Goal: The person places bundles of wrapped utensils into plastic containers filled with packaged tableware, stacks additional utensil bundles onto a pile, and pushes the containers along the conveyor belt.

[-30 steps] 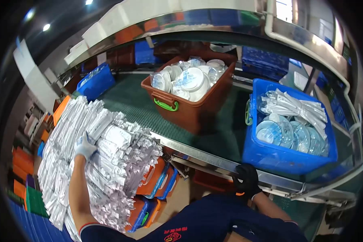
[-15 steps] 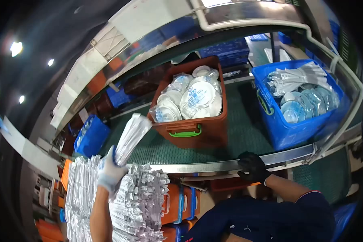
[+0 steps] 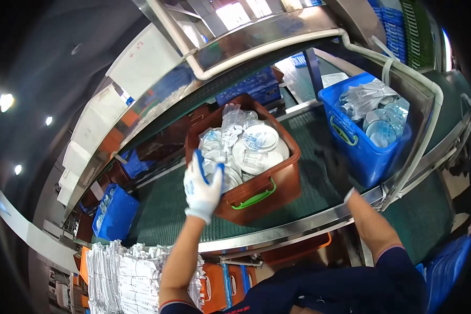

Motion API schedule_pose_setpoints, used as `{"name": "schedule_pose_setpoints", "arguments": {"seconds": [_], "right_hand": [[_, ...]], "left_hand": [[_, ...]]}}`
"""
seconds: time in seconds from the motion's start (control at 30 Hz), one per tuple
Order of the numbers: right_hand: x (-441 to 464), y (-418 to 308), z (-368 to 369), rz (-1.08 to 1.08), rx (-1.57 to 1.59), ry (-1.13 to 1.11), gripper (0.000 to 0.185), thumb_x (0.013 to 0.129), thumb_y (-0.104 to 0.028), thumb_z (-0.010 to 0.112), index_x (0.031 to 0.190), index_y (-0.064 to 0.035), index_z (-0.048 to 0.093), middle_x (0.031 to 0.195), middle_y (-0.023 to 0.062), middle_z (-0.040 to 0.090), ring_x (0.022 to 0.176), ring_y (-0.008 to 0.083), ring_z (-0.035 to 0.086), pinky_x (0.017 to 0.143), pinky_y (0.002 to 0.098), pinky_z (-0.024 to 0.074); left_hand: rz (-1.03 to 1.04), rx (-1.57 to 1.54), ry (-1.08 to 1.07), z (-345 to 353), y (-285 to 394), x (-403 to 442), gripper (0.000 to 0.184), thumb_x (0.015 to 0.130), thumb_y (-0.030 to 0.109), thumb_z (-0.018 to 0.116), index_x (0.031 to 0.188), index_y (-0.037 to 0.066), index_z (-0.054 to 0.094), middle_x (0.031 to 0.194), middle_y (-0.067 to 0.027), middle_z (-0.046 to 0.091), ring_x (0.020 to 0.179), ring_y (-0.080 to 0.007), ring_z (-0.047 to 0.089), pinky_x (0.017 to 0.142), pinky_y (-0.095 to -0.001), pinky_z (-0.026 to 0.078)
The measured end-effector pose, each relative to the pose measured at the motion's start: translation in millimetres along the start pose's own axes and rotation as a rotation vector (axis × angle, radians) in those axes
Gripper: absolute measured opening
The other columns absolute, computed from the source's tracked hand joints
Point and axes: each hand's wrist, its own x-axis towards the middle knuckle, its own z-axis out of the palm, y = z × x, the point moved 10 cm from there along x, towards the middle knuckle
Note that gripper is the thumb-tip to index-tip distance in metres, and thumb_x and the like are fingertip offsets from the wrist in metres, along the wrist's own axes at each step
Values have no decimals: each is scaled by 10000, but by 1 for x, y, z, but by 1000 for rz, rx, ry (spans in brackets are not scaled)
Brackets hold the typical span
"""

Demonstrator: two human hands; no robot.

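My left hand (image 3: 202, 184), in a white glove with blue fingertips, is at the left front rim of a brown bin (image 3: 256, 209) with a green handle. Its thumb and fingers are apart, with nothing in them. Inside the bin are plastic-wrapped plates (image 3: 260, 138) and a bundle of silvery white packets (image 3: 232, 125) toward the back. My right hand (image 3: 336, 166), in a black glove, is over the belt just left of a blue bin (image 3: 366, 152). Its fingers look spread and hold nothing visible, though the dark belt blurs their outline.
The green conveyor belt (image 3: 159, 217) has a metal edge (image 3: 277, 234) toward me. A smaller blue bin (image 3: 116, 212) stands at its left. Below left is a tall stack of silvery packets (image 3: 141, 277), beside orange crates (image 3: 213, 285). A white pipe frame (image 3: 437, 99) curves around the right side.
My left hand has moved from above the packet stack to the brown bin and let go of the bundle, which now lies inside. My right hand has left the metal edge toward the blue bin.
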Motion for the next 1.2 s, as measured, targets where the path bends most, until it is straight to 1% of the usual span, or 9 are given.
{"name": "schedule_pose_setpoints", "arguments": {"seconds": [0.07, 0.27, 0.57, 0.7, 0.8, 0.97, 1.1, 1.17, 1.2], "right_hand": [[51, -31, 18, -100, -31, 21, 403, 1099, -318, 467, 1227, -17, 703, 1206, 141, 723, 1150, 217, 660, 1023, 362, 483], [136, -20, 106, 153, 432, -123, 414, 1092, -279, 465, 1209, 47, 693, 1167, 150, 738, 1158, 221, 663, 1099, 381, 439], [121, -35, 156, -37, 325, -154, 355, 1085, -252, 462, 865, -22, 619, 796, 97, 645, 766, 175, 602, 790, 311, 450], [118, -35, 151, -121, 270, -88, 410, 1083, -244, 461, 750, -45, 594, 672, 79, 614, 635, 159, 581, 687, 287, 454], [92, -83, 143, -462, -273, 34, 465, 1059, -283, 446, 679, -64, 602, 614, 32, 580, 559, 123, 528, 562, 292, 382], [26, -106, 142, -184, 94, 29, 449, 1059, -269, 433, 744, -16, 630, 633, 61, 577, 584, 160, 541, 592, 324, 403], [-28, -185, 172, -148, -146, 246, 532, 1095, -313, 373, 672, -46, 555, 541, 55, 490, 534, 164, 511, 543, 330, 366], [-62, -196, 190, -570, -712, 416, 313, 1001, -141, 565, 707, -45, 518, 591, 90, 502, 545, 257, 500, 586, 421, 388], [-69, -200, 197, -488, -557, 418, 366, 1000, -143, 555, 650, -65, 486, 579, 92, 469, 549, 267, 500, 569, 413, 375]], "left_hand": [[90, 135, 40, 11, -6, -36, 742, 883, 329, 719, 1465, -49, 456, 1314, -266, 600, 1209, -448, 563, 1060, -498, 421], [108, 152, 94, 5, -9, -43, 918, 748, 404, 774, 1486, -19, 429, 1405, -244, 531, 1286, -429, 500, 1105, -535, 356], [320, -47, 113, -17, -39, -51, 891, 753, 434, 793, 1436, -47, 485, 1384, -241, 554, 1268, -422, 525, 1102, -544, 350], [369, -96, 80, -12, -72, -40, 906, 733, 285, 770, 1466, -103, 406, 1410, -307, 507, 1264, -484, 503, 1089, -545, 387], [361, -223, 30, -3, -108, -35, 876, 748, 266, 720, 1481, -92, 401, 1387, -319, 516, 1253, -498, 504, 1099, -541, 390], [286, -522, 36, -11, -147, -6, 661, 941, 169, 573, 1510, -92, 360, 1463, -298, 479, 1310, -459, 502, 1112, -484, 408], [292, -393, -46, 9, -175, 36, 637, 968, 171, 552, 1548, -7, 357, 1500, -265, 456, 1362, -440, 446, 1171, -484, 332], [242, -330, -69, 37, -204, 54, 649, 964, 171, 558, 1559, 16, 349, 1512, -261, 443, 1374, -438, 428, 1180, -486, 318], [205, -322, -56, 55, -223, 62, 667, 957, 170, 567, 1568, 32, 340, 1520, -256, 435, 1393, -438, 402, 1187, -483, 306]]}}
